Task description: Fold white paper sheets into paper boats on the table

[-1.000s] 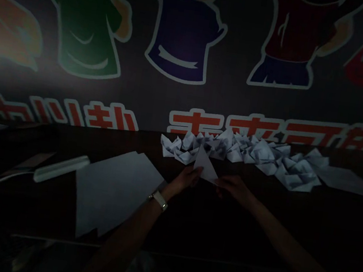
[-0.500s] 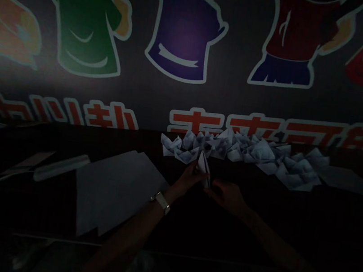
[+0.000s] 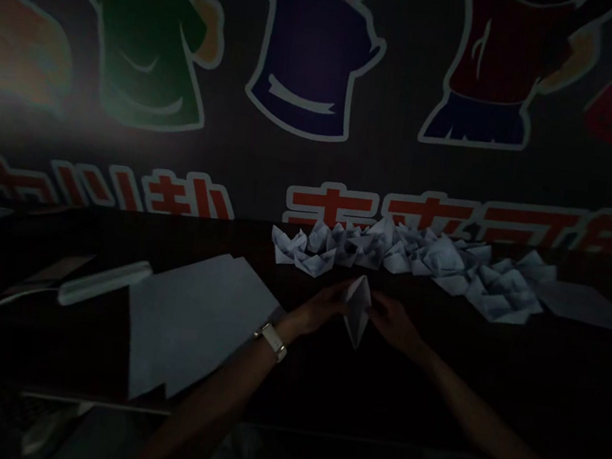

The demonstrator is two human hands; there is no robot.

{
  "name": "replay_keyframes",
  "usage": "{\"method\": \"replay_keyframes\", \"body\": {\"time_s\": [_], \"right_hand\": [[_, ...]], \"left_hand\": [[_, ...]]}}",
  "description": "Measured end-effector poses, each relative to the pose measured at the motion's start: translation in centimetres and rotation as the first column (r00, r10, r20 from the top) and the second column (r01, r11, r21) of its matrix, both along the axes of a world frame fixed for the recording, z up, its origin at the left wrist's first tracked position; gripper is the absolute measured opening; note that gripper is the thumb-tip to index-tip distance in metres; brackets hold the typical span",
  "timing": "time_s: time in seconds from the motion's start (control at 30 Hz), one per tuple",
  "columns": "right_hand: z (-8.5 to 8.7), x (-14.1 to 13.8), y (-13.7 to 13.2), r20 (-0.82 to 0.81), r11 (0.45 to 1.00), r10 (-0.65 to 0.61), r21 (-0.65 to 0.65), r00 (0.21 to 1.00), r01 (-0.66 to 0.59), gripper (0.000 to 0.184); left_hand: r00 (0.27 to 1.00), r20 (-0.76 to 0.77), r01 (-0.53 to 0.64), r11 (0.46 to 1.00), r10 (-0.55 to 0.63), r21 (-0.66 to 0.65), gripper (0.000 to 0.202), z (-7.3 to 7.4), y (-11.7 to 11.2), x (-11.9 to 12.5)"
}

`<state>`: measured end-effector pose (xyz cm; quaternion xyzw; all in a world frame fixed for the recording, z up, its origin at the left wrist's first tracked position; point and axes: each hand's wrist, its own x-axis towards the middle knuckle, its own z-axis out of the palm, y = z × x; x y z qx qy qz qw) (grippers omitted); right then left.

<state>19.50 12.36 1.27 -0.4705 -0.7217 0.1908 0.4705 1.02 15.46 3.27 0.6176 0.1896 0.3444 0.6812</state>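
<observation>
Between my two hands, above the dark table, a piece of folded white paper (image 3: 357,310) is held upright, its sides spread into a pointed diamond with a shadowed hollow facing me. My left hand (image 3: 324,307), with a pale watch on the wrist, pinches its left side. On the opposite side my right hand (image 3: 393,321) grips the right edge, its fingertips partly hidden behind the paper. Just beyond, a heap of folded paper boats (image 3: 443,258) lies along the back of the table.
Flat white sheets (image 3: 194,320) lie to the left of my hands, with a long pale strip-like object (image 3: 105,282) beside them. More flat paper (image 3: 594,305) lies at the far right. Behind the table stands a wall (image 3: 391,158) with cartoon figures and red lettering. The light is dim.
The folded paper has turned and opened from a narrow shape into a wide diamond, moving slightly right and nearer. My right hand now holds its right side.
</observation>
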Motion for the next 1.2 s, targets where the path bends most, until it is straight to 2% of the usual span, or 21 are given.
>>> {"method": "replay_keyframes", "body": {"time_s": [0.17, 0.27, 0.43, 0.5, 0.57, 0.6, 0.63, 0.67, 0.73, 0.8, 0.87, 0.9, 0.97, 1.03, 1.13, 1.2], "right_hand": [[-0.6, 0.8, 0.8, -0.074, 0.989, -0.147, 0.002, 0.986, 0.148, 0.027], [-0.8, 1.1, 1.0, -0.123, 0.986, -0.167, -0.002, 0.978, 0.168, 0.028], [-1.1, 1.4, 1.4, -0.243, 0.988, -0.130, -0.110, 0.961, 0.106, 0.029], [-1.2, 1.6, 1.6, -0.238, 0.991, -0.113, -0.096, 0.965, 0.092, 0.029], [-1.5, 1.8, 1.7, -0.161, 0.995, -0.096, -0.025, 0.982, 0.094, 0.027], [-1.6, 1.9, 1.8, -0.099, 0.995, -0.095, 0.027, 0.990, 0.099, 0.027], [-1.8, 1.9, 1.8, -0.023, 0.991, -0.105, 0.084, 0.994, 0.106, 0.026], [-1.9, 2.0, 1.8, 0.063, 0.984, -0.126, 0.138, 0.990, 0.116, 0.026], [-2.0, 2.0, 1.7, 0.238, 0.965, -0.190, 0.223, 0.953, 0.137, 0.026], [-1.9, 1.8, 1.4, 0.387, 0.953, -0.235, 0.272, 0.892, 0.133, 0.028], [-1.4, 1.5, 1.0, 0.494, 0.946, -0.244, 0.311, 0.835, 0.092, 0.034], [-1.2, 1.4, 0.8, 0.537, 0.945, -0.230, 0.322, 0.812, 0.055, 0.036], [-0.8, 1.3, 0.5, 0.609, 0.954, -0.161, 0.299, 0.777, -0.037, 0.036], [-0.6, 1.3, 0.4, 0.648, 0.968, -0.060, 0.224, 0.759, -0.114, 0.029], [-0.6, 1.6, 0.2, 0.646, 0.979, 0.035, 0.131, 0.762, -0.156, 0.023], [-0.6, 1.7, 0.1, 0.634, 0.978, 0.056, 0.121, 0.771, -0.171, 0.019]], "left_hand": [[0.987, 0.035, -0.160, 0.983, 0.158, 0.087, 0.046, -0.9, 0.6, 0.7], [0.973, 0.015, -0.232, 0.970, 0.232, 0.077, 0.042, -1.5, 1.1, 0.8], [0.979, -0.021, -0.202, 0.979, 0.202, -0.007, 0.041, -1.8, 1.3, 0.4], [0.982, -0.016, -0.186, 0.982, 0.186, -0.008, 0.039, -1.8, 1.4, 0.3], [0.978, -0.051, -0.201, 0.977, 0.204, 0.065, 0.037, -1.9, 1.7, 0.2], [0.966, -0.095, -0.225, 0.962, 0.241, 0.151, 0.035, -2.0, 1.8, 0.1], [0.942, -0.148, -0.254, 0.930, 0.300, 0.267, 0.033, -2.2, 2.0, 0.1], [0.906, -0.199, -0.273, 0.874, 0.375, 0.402, 0.032, -2.3, 2.2, 0.1], [0.813, -0.261, -0.244, 0.711, 0.520, 0.660, 0.032, -2.7, 2.3, -0.1], [0.752, -0.288, -0.121, 0.554, 0.593, 0.824, 0.036, -2.8, 2.2, -0.3], [0.716, -0.336, 0.040, 0.445, 0.612, 0.895, 0.038, -2.8, 2.1, -0.5], [0.699, -0.365, 0.113, 0.410, 0.615, 0.905, 0.037, -2.7, 1.9, -0.6], [0.670, -0.414, 0.220, 0.368, 0.617, 0.904, 0.035, -2.4, 1.7, -0.8], [0.655, -0.448, 0.290, 0.344, 0.608, 0.893, 0.033, -2.1, 1.5, -0.9], [0.657, -0.466, 0.330, 0.330, 0.592, 0.884, 0.030, -1.8, 1.2, -1.0], [0.667, -0.469, 0.319, 0.346, 0.579, 0.882, 0.026, -1.7, 1.1, -1.0]]}}
